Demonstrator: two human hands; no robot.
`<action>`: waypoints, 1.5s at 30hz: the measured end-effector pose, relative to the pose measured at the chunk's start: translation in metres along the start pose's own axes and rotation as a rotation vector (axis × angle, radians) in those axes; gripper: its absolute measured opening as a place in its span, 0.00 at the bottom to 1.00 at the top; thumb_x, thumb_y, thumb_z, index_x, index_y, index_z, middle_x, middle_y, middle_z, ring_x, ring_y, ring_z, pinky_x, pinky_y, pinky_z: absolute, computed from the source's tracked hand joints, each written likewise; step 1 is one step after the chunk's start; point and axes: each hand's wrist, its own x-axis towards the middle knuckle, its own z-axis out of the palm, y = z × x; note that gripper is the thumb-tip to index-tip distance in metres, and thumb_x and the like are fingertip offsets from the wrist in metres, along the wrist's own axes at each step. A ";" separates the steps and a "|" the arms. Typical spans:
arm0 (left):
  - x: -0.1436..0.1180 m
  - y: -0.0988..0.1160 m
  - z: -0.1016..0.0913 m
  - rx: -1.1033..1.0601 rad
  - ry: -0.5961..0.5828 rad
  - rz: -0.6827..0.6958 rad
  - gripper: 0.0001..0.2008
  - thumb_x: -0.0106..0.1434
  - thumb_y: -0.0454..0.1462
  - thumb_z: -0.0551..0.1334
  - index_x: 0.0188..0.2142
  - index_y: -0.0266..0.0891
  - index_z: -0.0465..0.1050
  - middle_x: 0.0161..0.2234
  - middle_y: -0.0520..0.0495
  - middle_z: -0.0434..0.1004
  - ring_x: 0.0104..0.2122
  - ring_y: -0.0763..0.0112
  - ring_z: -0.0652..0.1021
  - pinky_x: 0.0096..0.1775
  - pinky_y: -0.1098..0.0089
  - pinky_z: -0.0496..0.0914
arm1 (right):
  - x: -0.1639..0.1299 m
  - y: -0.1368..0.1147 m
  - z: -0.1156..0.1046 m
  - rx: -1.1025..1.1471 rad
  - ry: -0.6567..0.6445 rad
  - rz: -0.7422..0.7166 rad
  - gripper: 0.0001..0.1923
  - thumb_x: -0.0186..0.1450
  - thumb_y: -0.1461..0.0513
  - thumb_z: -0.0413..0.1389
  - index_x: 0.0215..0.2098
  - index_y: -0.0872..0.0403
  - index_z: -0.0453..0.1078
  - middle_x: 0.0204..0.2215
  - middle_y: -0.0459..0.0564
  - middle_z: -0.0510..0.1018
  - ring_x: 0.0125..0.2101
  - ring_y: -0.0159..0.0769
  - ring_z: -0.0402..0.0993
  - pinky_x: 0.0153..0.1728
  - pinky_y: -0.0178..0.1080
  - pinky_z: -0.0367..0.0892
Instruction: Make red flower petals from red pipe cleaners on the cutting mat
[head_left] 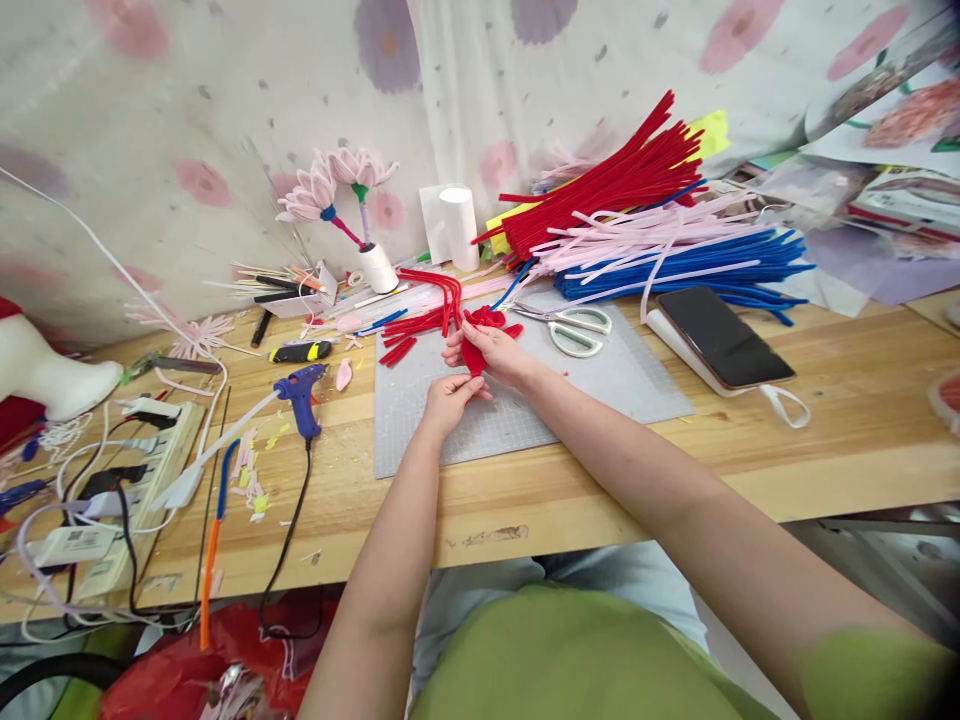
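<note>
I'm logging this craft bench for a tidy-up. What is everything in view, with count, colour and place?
red flower piece: one, red, held over the grey mat
grey mat: one, grey, middle of the wooden table
scissors: one pair, white handles, on the mat's far edge
fuzzy craft stems: too many to count, red, pink, blue, piled far right
phone: one, black, right of the mat
glue gun: one, blue, left of the mat
pink flowers: two, in a white holder at the back
power strip: one, white, far left
left hand: one, fingers on the piece's lower end
right hand: one, gripping the piece from above
</note>
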 end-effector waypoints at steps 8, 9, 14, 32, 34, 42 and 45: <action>0.001 0.005 0.007 -0.248 0.129 0.022 0.17 0.46 0.48 0.64 0.27 0.35 0.72 0.24 0.46 0.77 0.26 0.68 0.77 0.34 0.65 0.70 | 0.004 0.001 0.004 -0.021 -0.018 -0.099 0.17 0.60 0.50 0.49 0.25 0.56 0.64 0.20 0.45 0.72 0.22 0.27 0.69 0.26 0.31 0.66; 0.001 0.005 0.008 -0.254 0.146 0.027 0.17 0.46 0.48 0.64 0.27 0.35 0.72 0.23 0.46 0.77 0.26 0.68 0.77 0.34 0.65 0.70 | 0.005 0.002 0.005 -0.031 -0.013 -0.109 0.18 0.59 0.50 0.50 0.25 0.56 0.63 0.20 0.45 0.72 0.21 0.26 0.69 0.24 0.30 0.65; 0.002 0.001 0.009 -0.256 0.188 0.040 0.15 0.48 0.47 0.63 0.26 0.35 0.72 0.22 0.48 0.75 0.24 0.70 0.75 0.33 0.66 0.70 | 0.006 0.009 0.016 0.001 0.124 -0.163 0.17 0.59 0.48 0.49 0.24 0.53 0.59 0.16 0.40 0.65 0.16 0.23 0.62 0.20 0.29 0.61; 0.004 -0.008 0.008 -0.155 0.170 0.149 0.13 0.54 0.46 0.59 0.25 0.37 0.65 0.18 0.54 0.65 0.21 0.78 0.66 0.28 0.73 0.63 | 0.009 0.017 0.023 0.130 0.276 -0.120 0.15 0.55 0.52 0.56 0.24 0.54 0.59 0.15 0.39 0.64 0.15 0.22 0.60 0.17 0.28 0.60; 0.004 -0.008 0.005 -0.149 0.181 0.158 0.13 0.55 0.46 0.58 0.26 0.37 0.66 0.18 0.54 0.65 0.21 0.78 0.67 0.29 0.73 0.63 | 0.006 0.013 0.020 0.127 0.188 -0.022 0.15 0.53 0.53 0.58 0.27 0.54 0.61 0.18 0.41 0.68 0.16 0.23 0.63 0.16 0.28 0.60; 0.005 -0.010 0.004 -0.118 0.132 0.135 0.14 0.53 0.45 0.59 0.22 0.37 0.66 0.17 0.54 0.65 0.21 0.77 0.67 0.30 0.72 0.63 | 0.012 0.020 0.024 0.148 0.333 0.066 0.21 0.53 0.52 0.57 0.15 0.53 0.52 0.08 0.38 0.57 0.14 0.25 0.62 0.15 0.28 0.60; 0.005 -0.010 0.004 -0.119 0.163 0.128 0.13 0.54 0.44 0.59 0.22 0.37 0.65 0.18 0.54 0.65 0.21 0.77 0.66 0.29 0.73 0.62 | 0.016 0.022 0.029 0.150 0.424 0.020 0.19 0.55 0.57 0.54 0.14 0.52 0.50 0.07 0.38 0.55 0.13 0.25 0.59 0.19 0.31 0.64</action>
